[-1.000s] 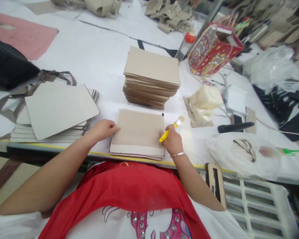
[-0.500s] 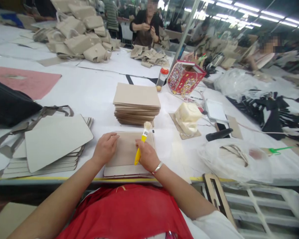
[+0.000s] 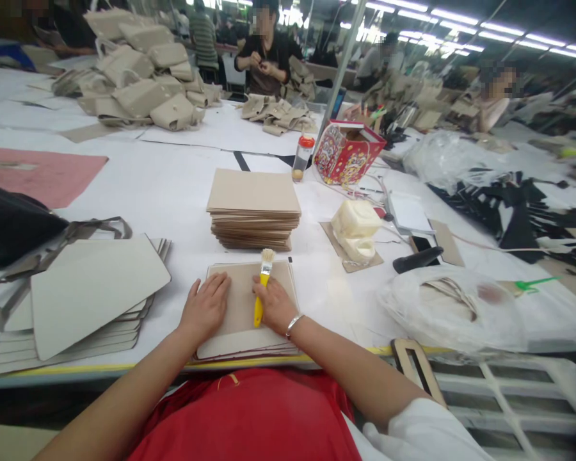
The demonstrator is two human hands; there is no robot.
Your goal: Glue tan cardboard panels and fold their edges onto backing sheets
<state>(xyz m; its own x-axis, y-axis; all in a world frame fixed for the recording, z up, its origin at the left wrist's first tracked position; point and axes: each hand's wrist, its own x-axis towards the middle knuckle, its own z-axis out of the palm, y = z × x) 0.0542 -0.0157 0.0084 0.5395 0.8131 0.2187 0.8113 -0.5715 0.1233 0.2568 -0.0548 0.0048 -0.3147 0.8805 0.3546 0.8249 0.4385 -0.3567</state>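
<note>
A beige panel [image 3: 242, 307] lies on a slightly larger board [image 3: 230, 346] at the table's front edge, right before me. My left hand [image 3: 205, 307] rests flat on the panel's left side, fingers stretched out. In my right hand [image 3: 276, 304] is a yellow-handled paintbrush [image 3: 262, 288], its pale bristles pointing away from me; this hand also rests on the panel. Just beyond stands a tall stack of beige panels [image 3: 254, 192]. To the left, larger grey boards [image 3: 100, 288] lie in a fanned pile.
A cream plastic container [image 3: 356, 221] stands on a board at right, near a black tool [image 3: 417, 260] and a plastic bag [image 3: 451, 307]. Further back are a red box [image 3: 348, 153], a red-capped jar [image 3: 302, 159] and heaped beige pieces [image 3: 139, 77]. A co-worker [image 3: 264, 54] is across the table.
My left hand has flattened onto the panel, its fingers now stretched out. The paintbrush in my right hand stands a bit more upright. The whole view has shifted slightly.
</note>
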